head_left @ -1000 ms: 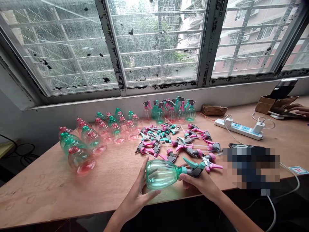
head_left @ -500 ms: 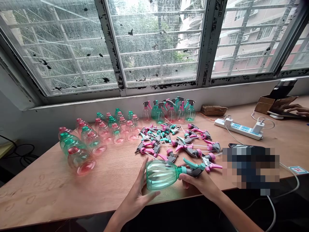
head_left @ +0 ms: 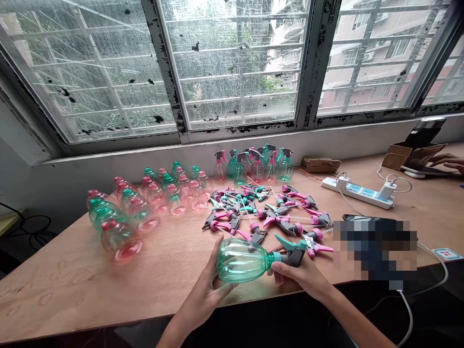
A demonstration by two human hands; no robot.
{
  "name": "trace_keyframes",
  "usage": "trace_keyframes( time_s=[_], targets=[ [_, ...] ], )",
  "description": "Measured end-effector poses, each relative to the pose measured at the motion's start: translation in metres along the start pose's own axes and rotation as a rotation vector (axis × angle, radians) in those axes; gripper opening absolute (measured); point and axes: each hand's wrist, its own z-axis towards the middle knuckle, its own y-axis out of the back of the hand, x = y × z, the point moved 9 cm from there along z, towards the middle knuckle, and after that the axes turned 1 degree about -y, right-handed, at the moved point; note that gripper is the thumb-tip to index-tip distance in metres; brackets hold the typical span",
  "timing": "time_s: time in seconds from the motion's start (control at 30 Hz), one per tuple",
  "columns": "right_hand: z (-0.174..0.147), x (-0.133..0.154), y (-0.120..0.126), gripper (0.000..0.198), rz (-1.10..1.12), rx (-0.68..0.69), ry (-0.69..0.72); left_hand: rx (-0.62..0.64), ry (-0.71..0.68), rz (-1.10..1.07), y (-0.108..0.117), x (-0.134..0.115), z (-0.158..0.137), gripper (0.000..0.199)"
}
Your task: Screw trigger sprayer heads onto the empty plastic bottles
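A clear green spray bottle (head_left: pixel 242 261) lies on its side in the air above the table's front edge, its neck toward the right. My left hand (head_left: pixel 207 285) is wrapped round its base. At the neck, my right hand (head_left: pixel 300 273) grips the teal collar of the grey and teal spray head (head_left: pixel 293 250), which sits on the bottle's mouth. Just beyond the bottle lies a spread of loose pink, teal and grey spray heads (head_left: pixel 277 216) with white tubes. To the left stand several open-necked pink and green bottles (head_left: pixel 121 241).
By the window wall stand several bottles with spray heads (head_left: pixel 257 166). On the right are a white power strip (head_left: pixel 357 192) with plugs and cables, a small brown box (head_left: pixel 321 164) and a dark, partly blurred object (head_left: pixel 375 246). Another person's hand (head_left: pixel 449 162) rests at the far right.
The spray head has turned a little about the bottle's neck, its teal lever now pointing differently, as my right hand's fingers shift. The bottle stays almost in place.
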Motion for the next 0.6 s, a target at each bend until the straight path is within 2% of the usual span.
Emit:
trace_keyframes(
  time_s=[0.1, 0.27, 0.33, 0.43, 0.5, 0.53, 0.6],
  targets=[
    [-0.001, 0.001, -0.002, 0.035, 0.019, 0.016, 0.006, 0.005, -0.009, 0.014, 0.001, 0.001, -0.001, 0.099],
    [-0.002, -0.002, -0.004, 0.036, 0.069, 0.035, -0.02, -0.003, -0.044, 0.069, 0.007, -0.003, -0.005, 0.088],
    [-0.003, -0.007, -0.005, 0.038, 0.124, 0.035, -0.091, 0.035, -0.126, 0.219, 0.004, -0.013, -0.008, 0.084],
    [-0.009, -0.012, -0.015, 0.041, 0.203, 0.068, -0.226, 0.041, -0.357, 0.497, -0.002, -0.036, -0.019, 0.073],
    [-0.013, -0.01, -0.023, 0.043, 0.238, 0.102, -0.254, 0.018, -0.47, 0.602, -0.007, -0.047, -0.028, 0.075],
    [-0.015, -0.007, -0.026, 0.043, 0.251, 0.111, -0.237, -0.006, -0.475, 0.612, -0.008, -0.049, -0.032, 0.08],
    [-0.02, 0.002, -0.028, 0.04, 0.205, 0.105, -0.144, -0.064, -0.396, 0.532, -0.005, -0.048, -0.036, 0.097]
  ],
)
